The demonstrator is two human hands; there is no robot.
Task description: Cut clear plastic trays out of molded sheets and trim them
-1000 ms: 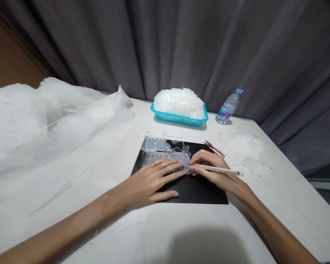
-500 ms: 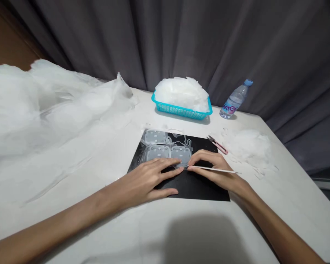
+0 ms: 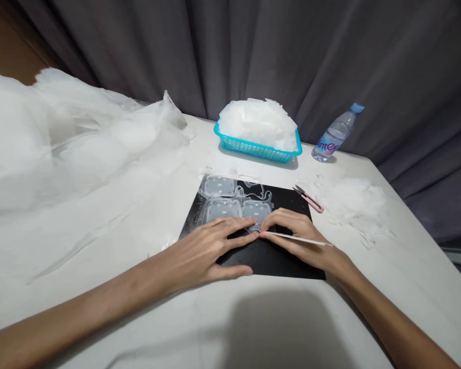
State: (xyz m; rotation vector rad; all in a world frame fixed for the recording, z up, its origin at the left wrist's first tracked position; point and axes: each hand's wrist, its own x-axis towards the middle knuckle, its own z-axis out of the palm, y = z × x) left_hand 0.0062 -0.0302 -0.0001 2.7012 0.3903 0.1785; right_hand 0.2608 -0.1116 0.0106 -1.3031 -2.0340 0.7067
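Note:
A translucent moulded silicone-like sheet [image 3: 223,207] with rounded rectangular panels lies on a black mat [image 3: 249,259]. My left hand [image 3: 218,243] rests palm down with fingers spread, its fingertips pressing the lower edge of the sheet. Pinched in my right hand [image 3: 292,233] is a thin white stick-like tool [image 3: 301,239], a slim pen or craft-knife shape. Its tip meets the sheet's lower right edge, close to my left fingertips; the tip itself is too small to make out. Pink-handled thread snips [image 3: 309,199] lie at the mat's upper right corner.
Behind the mat stands a turquoise basket [image 3: 259,148] heaped with whitish translucent pieces [image 3: 257,123]. A water bottle [image 3: 337,134] is to its right. Translucent scraps [image 3: 363,205] are piled at the right, and a large heap of translucent sheets [image 3: 100,133] covers the left. A grey curtain [image 3: 253,46] hangs behind.
The tool's tip has shifted slightly left along the sheet's lower edge, with my right hand. My left hand stays nearly in place. The whole view has shifted a little.

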